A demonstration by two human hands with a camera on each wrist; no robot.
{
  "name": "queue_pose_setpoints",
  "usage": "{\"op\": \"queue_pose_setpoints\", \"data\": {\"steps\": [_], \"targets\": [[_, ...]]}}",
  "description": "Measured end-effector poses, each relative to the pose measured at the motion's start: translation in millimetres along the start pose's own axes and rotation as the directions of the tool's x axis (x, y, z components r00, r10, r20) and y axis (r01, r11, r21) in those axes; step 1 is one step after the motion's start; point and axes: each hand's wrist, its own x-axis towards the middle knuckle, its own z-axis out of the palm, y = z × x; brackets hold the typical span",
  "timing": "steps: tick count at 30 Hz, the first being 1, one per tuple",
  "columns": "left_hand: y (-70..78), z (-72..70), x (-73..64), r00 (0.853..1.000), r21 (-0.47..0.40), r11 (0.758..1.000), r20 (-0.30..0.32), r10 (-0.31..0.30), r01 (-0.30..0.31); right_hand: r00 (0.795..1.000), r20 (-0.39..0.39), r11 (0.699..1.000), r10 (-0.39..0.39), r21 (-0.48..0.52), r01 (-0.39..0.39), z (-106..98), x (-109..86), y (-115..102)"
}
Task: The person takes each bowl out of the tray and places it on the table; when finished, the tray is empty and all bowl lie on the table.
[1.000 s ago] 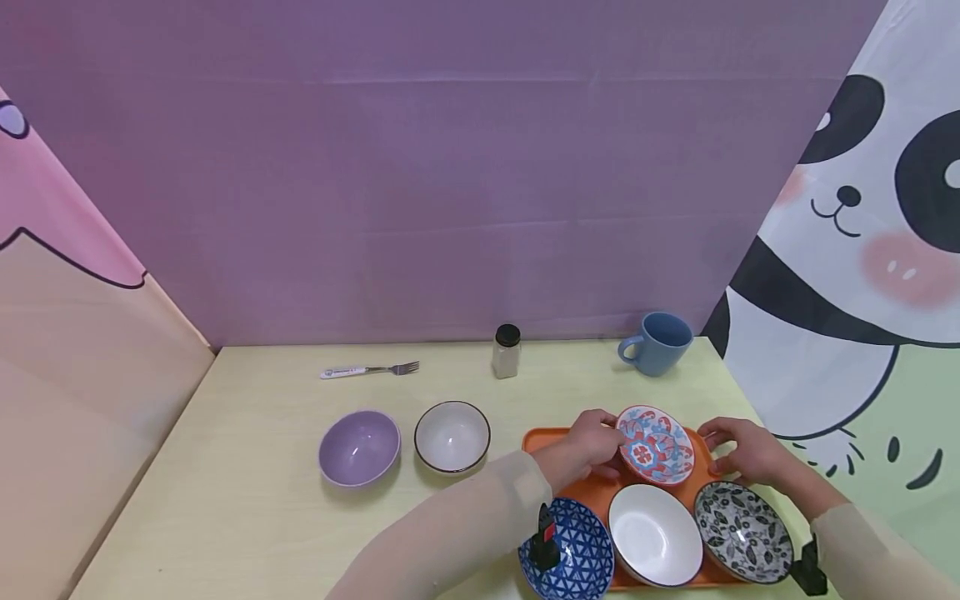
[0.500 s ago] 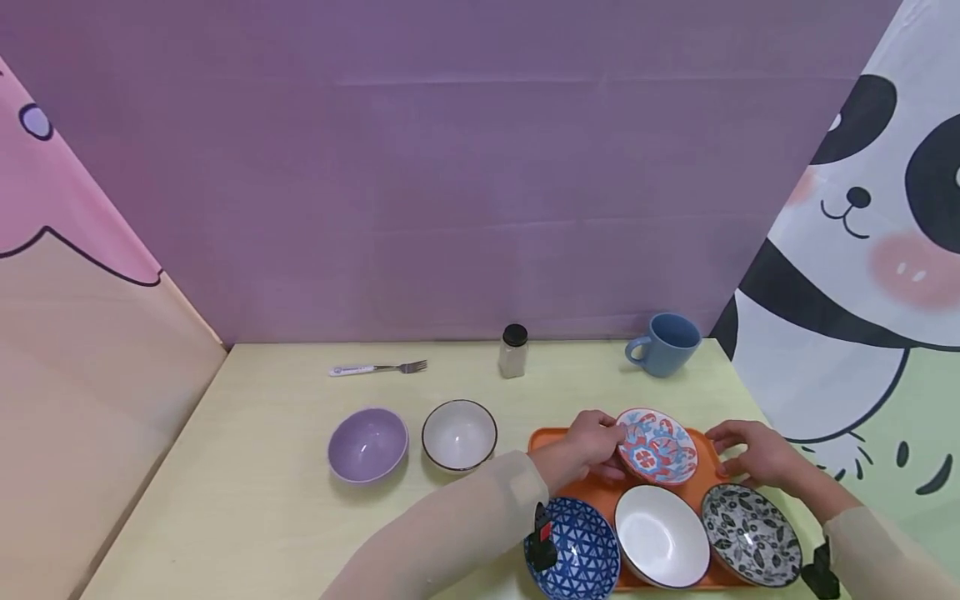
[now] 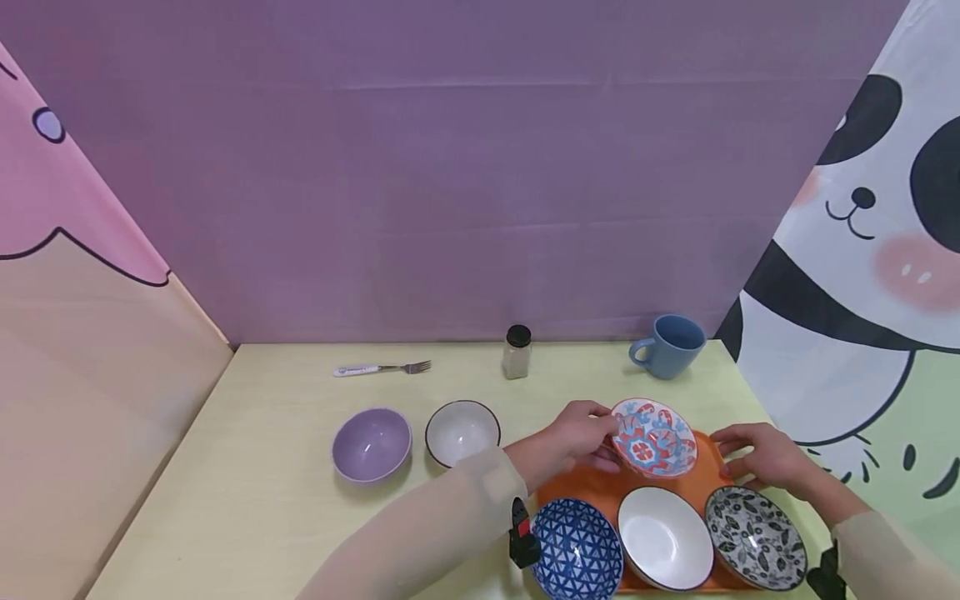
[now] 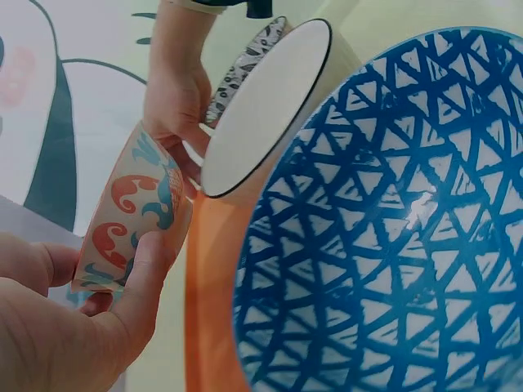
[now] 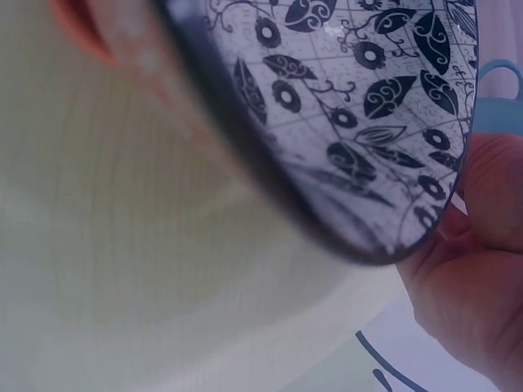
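Note:
My left hand (image 3: 581, 433) grips the left rim of a small red, white and blue patterned bowl (image 3: 654, 437), with the thumb along its side in the left wrist view. The bowl is tilted and overlaps the back of an orange tray (image 3: 592, 483). At the tray's right edge is my right hand (image 3: 761, 458), its thumb and index finger apart, fingertips right at the edge. Close to that hand, a black-and-white leaf-patterned bowl (image 3: 756, 537) sits on the tray. Beside it are a white bowl (image 3: 665, 537) and a blue triangle-patterned bowl (image 3: 576, 546) at the front left.
Left of the tray stand a purple bowl (image 3: 372, 446) and a dark-rimmed white bowl (image 3: 462, 432); my left forearm passes just in front of the latter. Along the back are a fork (image 3: 382, 368), a black-lidded jar (image 3: 517, 354) and a blue mug (image 3: 670, 346).
My left hand has shifted the red, white and blue bowl slightly left and toward the back relative to the tray. The right hand stays at the tray's edge. The head view has turned slightly left.

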Motion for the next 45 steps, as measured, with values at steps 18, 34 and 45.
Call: {"op": "queue_pose_setpoints", "data": {"steps": [18, 34, 45], "targets": [[13.6, -95.2, -34.4, 0.99, -0.045, 0.997, 0.128, 0.066, -0.061, 0.995, -0.053, 0.995, -0.085, -0.062, 0.082, -3.1, 0.2, -4.3], [12.0, -166.4, -72.4, 0.991, -0.076, 0.994, 0.099, 0.088, -0.081, 0.995, -0.05, 0.995, -0.085, -0.058, 0.082, -0.5, -1.5, -6.8], [-7.2, -206.6, -101.6, 0.996, -0.129, 0.99, 0.052, 0.072, -0.065, 0.996, -0.055, 0.996, -0.073, -0.055, 0.07, 4.5, -0.6, -0.8]]}}
